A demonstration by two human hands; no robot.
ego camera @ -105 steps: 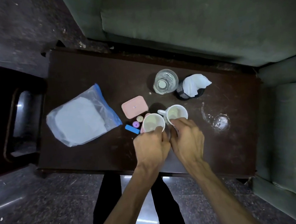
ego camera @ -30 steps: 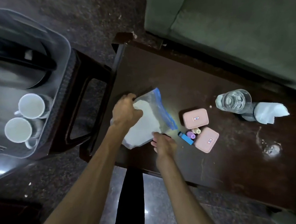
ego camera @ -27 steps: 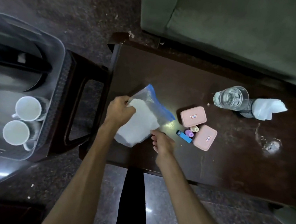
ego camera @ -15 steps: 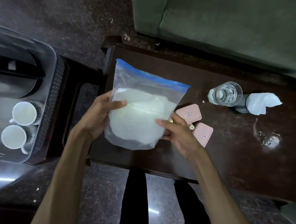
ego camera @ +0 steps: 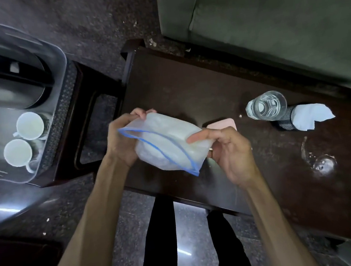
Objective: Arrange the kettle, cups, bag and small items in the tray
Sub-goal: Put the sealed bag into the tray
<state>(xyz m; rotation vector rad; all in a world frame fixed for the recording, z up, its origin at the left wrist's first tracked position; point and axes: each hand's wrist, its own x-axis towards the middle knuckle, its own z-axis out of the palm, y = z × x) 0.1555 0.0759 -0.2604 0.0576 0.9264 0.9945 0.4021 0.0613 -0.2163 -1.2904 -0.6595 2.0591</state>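
Clear plastic fills both your grips: the left hand (ego camera: 120, 143) pinches the bag (ego camera: 167, 143) at its upper left corner, fingers pressed onto the film, while the right hand (ego camera: 229, 148) clamps the opposite side between thumb and fingers. The bag hangs in the middle of the frame, above the near edge of the table (ego camera: 241, 87), its blue zip strip curving toward you and white contents sagging inside. It looks as if you are checking or closing the zip before moving it; run the strip shut fully and support the belly so the soft load does not slump. Behind your right thumb a pink box (ego camera: 221, 124) peeks out on the table. The tray (ego camera: 60, 114) sits at the far left of the frame, well apart from the bag, already carrying the kettle (ego camera: 7, 85) and two cups (ego camera: 25, 141). Carry the bag left and lay it in whatever bare tray floor remains beside them.
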